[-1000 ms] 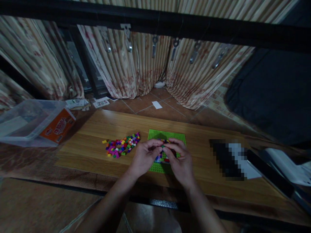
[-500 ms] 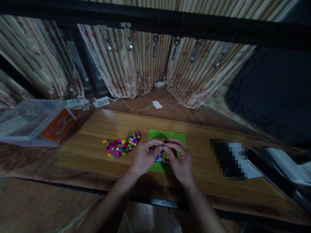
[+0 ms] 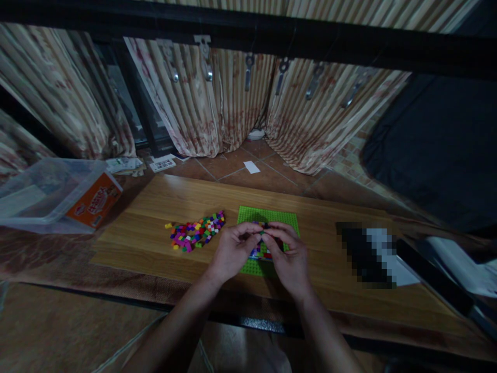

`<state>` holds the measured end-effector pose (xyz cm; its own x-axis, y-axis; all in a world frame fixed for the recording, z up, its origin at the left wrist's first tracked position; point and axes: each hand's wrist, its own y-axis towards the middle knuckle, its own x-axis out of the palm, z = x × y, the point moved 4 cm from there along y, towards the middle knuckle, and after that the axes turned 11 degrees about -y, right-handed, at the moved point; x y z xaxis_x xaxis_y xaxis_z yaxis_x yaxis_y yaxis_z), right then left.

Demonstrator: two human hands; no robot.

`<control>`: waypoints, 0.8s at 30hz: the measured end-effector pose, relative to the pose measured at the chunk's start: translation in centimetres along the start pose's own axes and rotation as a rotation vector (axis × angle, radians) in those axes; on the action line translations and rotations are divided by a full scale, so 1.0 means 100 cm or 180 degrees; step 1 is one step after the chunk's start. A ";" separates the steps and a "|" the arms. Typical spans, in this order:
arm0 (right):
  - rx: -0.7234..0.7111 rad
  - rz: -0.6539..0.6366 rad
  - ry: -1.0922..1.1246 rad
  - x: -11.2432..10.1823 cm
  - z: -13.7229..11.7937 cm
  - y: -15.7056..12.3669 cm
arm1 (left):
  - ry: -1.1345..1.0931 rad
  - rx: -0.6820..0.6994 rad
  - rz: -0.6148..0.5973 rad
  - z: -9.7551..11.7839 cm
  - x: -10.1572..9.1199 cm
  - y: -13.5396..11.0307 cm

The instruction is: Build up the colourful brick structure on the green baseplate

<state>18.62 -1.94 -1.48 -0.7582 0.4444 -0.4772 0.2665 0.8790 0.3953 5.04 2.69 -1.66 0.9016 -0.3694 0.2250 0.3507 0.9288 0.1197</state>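
Note:
A bright green studded baseplate (image 3: 267, 216) lies on a wooden board (image 3: 155, 207). Both of my hands hover over its near half with fingertips meeting. My left hand (image 3: 232, 251) is curled, its thumb and fingers pinched on a small brick at the fingertips. My right hand (image 3: 288, 257) is curled too, pinching the same spot from the right. Under the fingers a small patch of coloured bricks (image 3: 259, 252) is stuck on the plate, partly hidden. A loose pile of small coloured bricks (image 3: 196, 231) lies just left of the plate.
A clear plastic tub (image 3: 46, 194) with an orange box stands at the far left. A blurred dark and white object (image 3: 368, 254) sits at the right of the board. Striped curtains (image 3: 217, 103) hang behind, with papers on the tiled floor. A dark bar crosses the top.
Nothing has visibly changed apart from a slight shift of the camera; both hands stay pinched together over the plate.

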 end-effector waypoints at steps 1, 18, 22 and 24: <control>-0.0007 0.0003 0.0000 0.000 0.000 0.000 | 0.0010 -0.0003 -0.0003 0.000 0.000 0.000; -0.0031 -0.0015 -0.0016 0.000 -0.002 0.000 | 0.0051 0.0033 0.0033 0.000 0.000 -0.001; -0.0030 -0.0017 0.0015 0.000 -0.001 0.000 | 0.0040 -0.0014 0.0027 -0.001 0.000 0.000; -0.0025 -0.0007 0.0030 0.000 -0.002 0.000 | 0.0004 -0.0029 0.0017 -0.002 0.000 0.000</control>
<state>18.54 -1.98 -1.35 -0.7643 0.4410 -0.4706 0.2603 0.8786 0.4005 5.07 2.69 -1.81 0.9038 -0.3643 0.2243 0.3481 0.9310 0.1096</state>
